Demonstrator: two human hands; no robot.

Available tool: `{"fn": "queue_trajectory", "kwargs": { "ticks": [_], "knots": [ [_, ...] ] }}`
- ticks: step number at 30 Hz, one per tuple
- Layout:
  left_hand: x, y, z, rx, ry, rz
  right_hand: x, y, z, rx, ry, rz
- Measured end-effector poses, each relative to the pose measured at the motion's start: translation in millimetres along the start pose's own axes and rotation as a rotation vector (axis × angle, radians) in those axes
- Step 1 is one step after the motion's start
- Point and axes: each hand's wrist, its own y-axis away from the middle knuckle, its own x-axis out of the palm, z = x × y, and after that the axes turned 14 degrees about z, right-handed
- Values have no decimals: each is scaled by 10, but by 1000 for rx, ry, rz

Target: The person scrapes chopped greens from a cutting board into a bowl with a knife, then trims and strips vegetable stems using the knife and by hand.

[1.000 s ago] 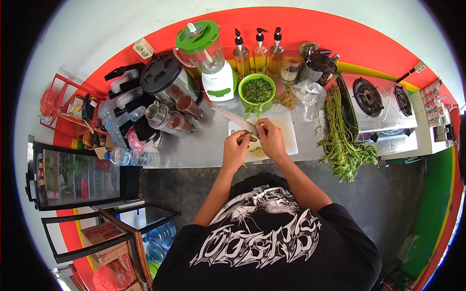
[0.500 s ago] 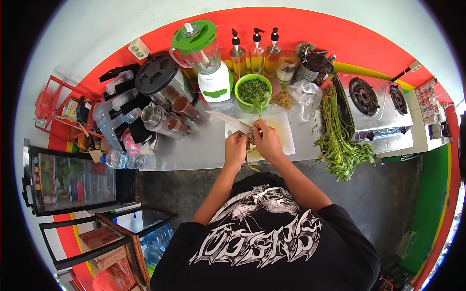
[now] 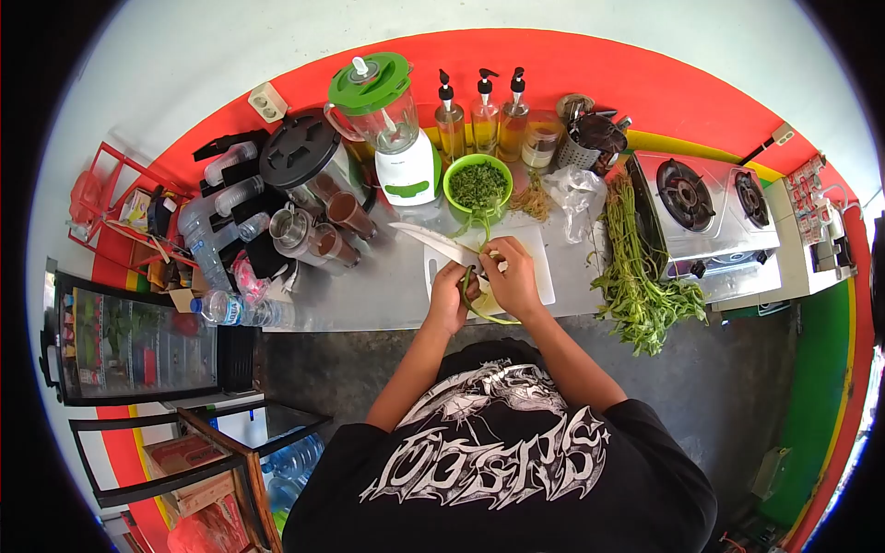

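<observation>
A knife [image 3: 430, 238] points up and to the left, its broad blade over the cutting board. My right hand [image 3: 516, 281] is closed around its handle, mostly hidden by the fingers. My left hand [image 3: 448, 300] is closed on a long green vegetable stem [image 3: 489, 315], which curves below both hands. Leafy tips [image 3: 479, 223] show just above the fingers, near the bowl. Beneath the hands lies a white cutting board [image 3: 536, 247]. Just beyond it stands a green bowl [image 3: 449, 189] filled with chopped greens [image 3: 478, 184].
A blender [image 3: 406, 166], pump bottles [image 3: 485, 122] and a clear plastic bag [image 3: 576, 198] stand behind the board. Bundled leafy stems [image 3: 636, 286] lie right, beside a gas stove [image 3: 705, 198]. Brown-filled cups [image 3: 348, 214] and a water bottle [image 3: 235, 309] are left.
Both hands have shifted slightly down and right with the knife and stem. The leafy tips have dropped lower, and the stem's lower end now swings out to the right.
</observation>
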Motion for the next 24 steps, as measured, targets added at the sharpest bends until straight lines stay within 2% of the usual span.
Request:
{"fn": "queue_trajectory", "kwargs": {
  "ticks": [5, 10, 15, 16, 17, 19, 23, 24],
  "knots": [
    [75, -4, 70, -11, -132, 50, -13, 15, -40, 115, -1, -47],
    [130, -16, 135, 4, -220, -21, 53, 30, -134, 210, -77, -75],
    [133, 33, 164, 50, -332, -25, 73, -47, -746, 225, 117, -286],
    [113, 40, 162, 77, -370, -26, 19, -78, -812, 297, -22, -276],
    [84, 42, 147, 76, -371, -30, -14, -67, -873, 299, -25, -273],
    [68, 35, 78, 102, -464, -45, -119, -16, -786, 534, -263, -201],
    [177, 61, -98, 78, -500, -90, -83, 119, -1003, 699, -338, -65],
    [179, 81, -132, 84, -519, -42, -90, 146, -1029, 705, -339, -63]
  ]
}}
